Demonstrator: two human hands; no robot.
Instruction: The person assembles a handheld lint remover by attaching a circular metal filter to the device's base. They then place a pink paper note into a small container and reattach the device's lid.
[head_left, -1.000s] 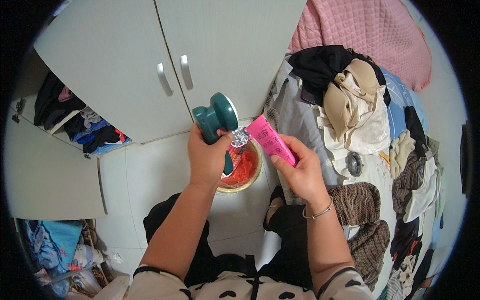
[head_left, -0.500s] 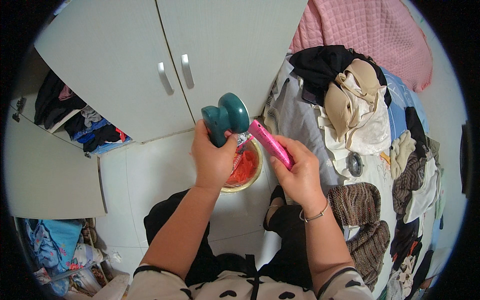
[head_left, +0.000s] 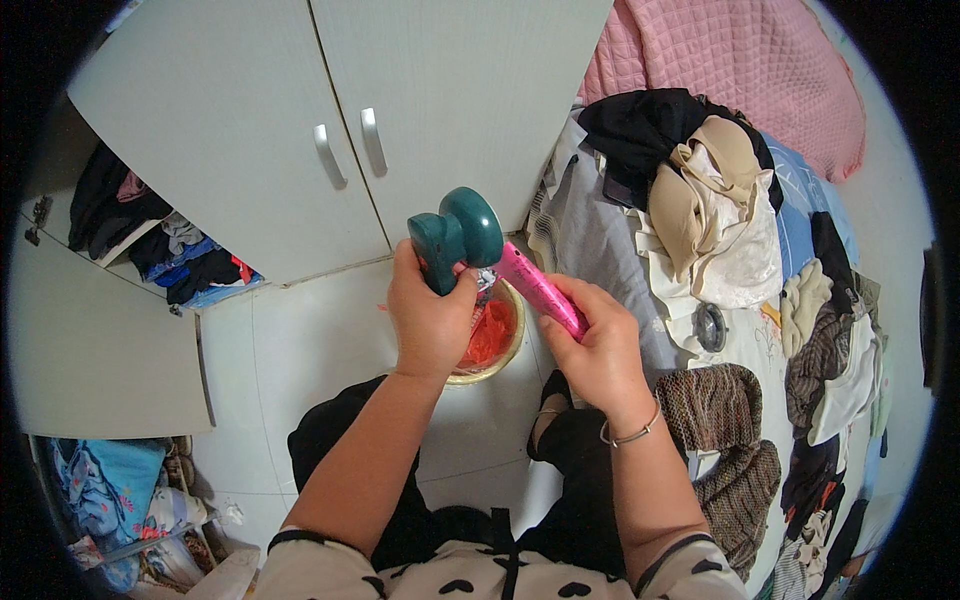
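My left hand [head_left: 430, 318] is closed around a dark green fabric shaver [head_left: 455, 238], its round head turned to the right. In my right hand [head_left: 604, 340] is a pink stick-shaped handle [head_left: 540, 290] with dark marks along it. Its upper end reaches the shaver's round head and seems to touch it; the lower end is hidden in my palm. Below both hands stands a round waste bin [head_left: 517, 345] lined with a red plastic bag [head_left: 490, 332]; my left hand covers part of it.
Ahead is a pale wardrobe [head_left: 230, 120] with two closed doors. Left, open compartments hold folded clothes [head_left: 190, 265]. On the bed at right lie beige bras [head_left: 700, 190], a brown knitted garment [head_left: 710, 405], a small round dark see-through piece [head_left: 710, 328] and a pink quilt [head_left: 740, 70].
My left hand and the fabric shaver have shifted slightly right, closing the gap to the pink handle's tip. My right hand has barely moved.
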